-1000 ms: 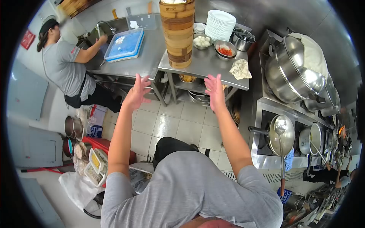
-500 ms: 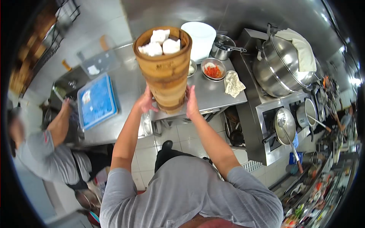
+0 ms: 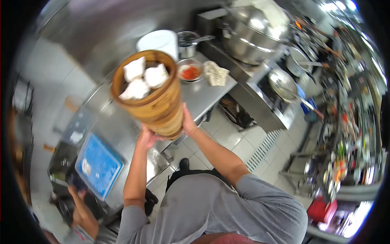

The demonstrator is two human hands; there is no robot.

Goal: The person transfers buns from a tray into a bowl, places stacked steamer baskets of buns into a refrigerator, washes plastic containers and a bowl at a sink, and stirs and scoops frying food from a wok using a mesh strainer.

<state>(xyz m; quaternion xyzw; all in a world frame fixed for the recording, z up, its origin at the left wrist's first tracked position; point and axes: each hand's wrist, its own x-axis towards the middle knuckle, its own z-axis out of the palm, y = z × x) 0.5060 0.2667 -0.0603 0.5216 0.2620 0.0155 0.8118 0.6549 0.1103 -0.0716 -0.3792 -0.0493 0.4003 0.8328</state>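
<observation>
A tall stack of bamboo steamer baskets is held up in front of me, over the steel counter. White buns with split tops, three in sight, sit in the top basket. My left hand grips the stack low on its left side. On the right side of the base, my right hand is wrapped around it. The stack leans, with its top toward the upper left of the view. Parts of the fingers are hidden behind the baskets.
Behind the stack stand white plates, a steel pot, a bowl of red slices and a cloth. A blue-lidded tub lies left, near a co-worker's arm. To the right are a large steamer and a wok.
My view has turned to the right, so counter and stove appear shifted and rotated. The stack, still in both hands, now sits lower and further left in view, tilted more.
</observation>
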